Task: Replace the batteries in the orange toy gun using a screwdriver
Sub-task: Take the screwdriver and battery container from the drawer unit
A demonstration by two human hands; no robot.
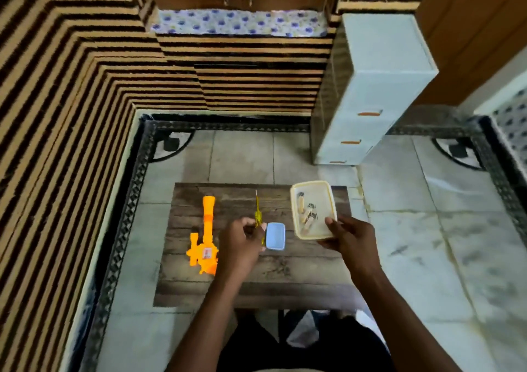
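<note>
The orange toy gun [206, 233] lies flat on the left part of the wooden board [251, 274], barrel pointing away. My left hand [242, 243] is beside it to the right, fingers closed on the yellow handle of a screwdriver [258, 214] whose thin shaft points away. A small blue tray [275, 236] rests just right of that hand. My right hand [346, 236] holds the near right corner of a cream plastic container [313, 209] with several batteries [308, 216] inside.
The board lies on a tiled floor. A white drawer unit [370, 92] stands behind and to the right. A striped brown and tan sofa [71, 115] wraps the left and back. A black patterned rug border [125, 214] runs along the left.
</note>
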